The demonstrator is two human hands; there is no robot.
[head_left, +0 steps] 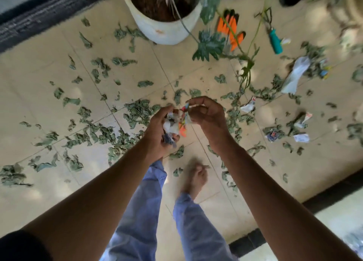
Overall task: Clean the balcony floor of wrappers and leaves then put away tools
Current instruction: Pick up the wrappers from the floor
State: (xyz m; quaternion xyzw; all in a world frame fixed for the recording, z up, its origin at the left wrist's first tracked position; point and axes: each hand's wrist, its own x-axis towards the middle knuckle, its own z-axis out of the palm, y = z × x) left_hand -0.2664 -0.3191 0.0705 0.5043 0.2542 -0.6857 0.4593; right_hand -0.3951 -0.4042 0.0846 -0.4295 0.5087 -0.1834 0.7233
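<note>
My left hand (159, 131) is closed around a crumpled bundle of wrappers (173, 126), white, blue and orange. My right hand (206, 115) pinches a small colourful wrapper piece (185, 107) right beside the bundle. Both hands are held above the beige tiled floor (49, 95). Dried green leaves (137, 111) lie scattered over most of the tiles. More wrappers lie to the right: a long white one (295, 76), a small one (248, 106), and others (300, 138). Orange-and-black gloves (230, 31) and a teal-handled tool (275, 41) lie on the floor at the back.
A white pot (167, 30) with a plant stands at the back centre, its stems and leaves (209, 46) hanging over the floor. A dark door track (39, 19) runs along the upper left. A black threshold (324, 199) borders the lower right. My bare foot (196, 179) is below the hands.
</note>
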